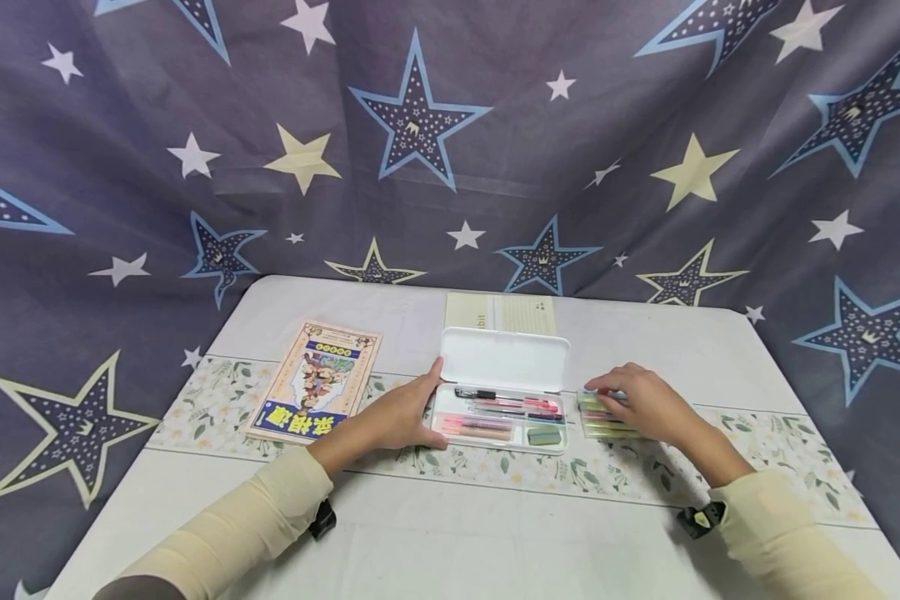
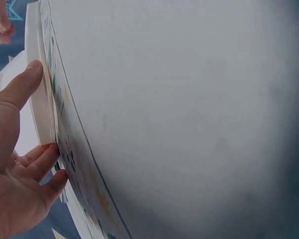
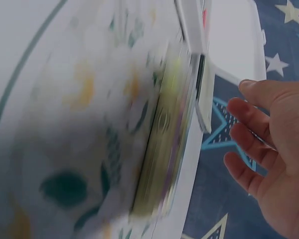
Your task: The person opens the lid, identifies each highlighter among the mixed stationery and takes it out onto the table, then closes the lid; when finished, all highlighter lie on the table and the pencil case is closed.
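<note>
White case (image 1: 504, 358) against left hand (image 1: 401, 412)

It's a study spot; table (image 1: 495, 533), pencil case (image 1: 504, 360), starry curtain (image 1: 360, 200).

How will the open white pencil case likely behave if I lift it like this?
The pencil case should stay stiff: its walls hold a straight, moulded-looking shape. Its raised lid may swing, since it looks hinged along the back edge. The pens would probably slide if tilted, as they lie loose with no visible strap.
</note>
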### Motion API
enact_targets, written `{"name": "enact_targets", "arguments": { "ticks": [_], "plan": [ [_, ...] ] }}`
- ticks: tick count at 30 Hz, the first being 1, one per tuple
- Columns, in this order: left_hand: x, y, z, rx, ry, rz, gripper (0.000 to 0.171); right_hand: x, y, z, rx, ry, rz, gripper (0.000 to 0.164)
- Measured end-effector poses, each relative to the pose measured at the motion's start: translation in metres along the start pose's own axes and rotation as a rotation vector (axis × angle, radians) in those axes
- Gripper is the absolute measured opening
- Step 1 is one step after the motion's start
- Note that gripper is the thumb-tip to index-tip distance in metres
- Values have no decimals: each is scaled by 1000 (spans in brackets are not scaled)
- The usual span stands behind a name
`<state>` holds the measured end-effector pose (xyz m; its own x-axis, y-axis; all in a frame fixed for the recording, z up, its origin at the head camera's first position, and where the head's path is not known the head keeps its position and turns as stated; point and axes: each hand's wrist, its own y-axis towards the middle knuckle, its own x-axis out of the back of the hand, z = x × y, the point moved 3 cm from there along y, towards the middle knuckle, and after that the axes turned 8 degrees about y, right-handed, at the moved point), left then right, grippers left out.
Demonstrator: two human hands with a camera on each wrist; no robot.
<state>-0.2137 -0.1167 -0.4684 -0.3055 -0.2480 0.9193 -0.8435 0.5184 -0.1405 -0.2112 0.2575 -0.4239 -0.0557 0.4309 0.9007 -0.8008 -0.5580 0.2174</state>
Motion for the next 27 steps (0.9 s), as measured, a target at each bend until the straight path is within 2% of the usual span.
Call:
{"name": "enact_targets", "arguments": {
  "ticks": [13, 20, 27],
  "plan": [
    [0, 0, 0, -2, -3, -6, 137, -28, 23, 40, 73, 55, 67, 20],
    [-2, 1, 2, 16, 16, 3, 138, -42, 32, 59, 159, 70, 70, 21],
    [-1, 1, 2, 3, -1, -10, 137, -55, 40, 75, 225, 70, 90, 20]
  ]
}}
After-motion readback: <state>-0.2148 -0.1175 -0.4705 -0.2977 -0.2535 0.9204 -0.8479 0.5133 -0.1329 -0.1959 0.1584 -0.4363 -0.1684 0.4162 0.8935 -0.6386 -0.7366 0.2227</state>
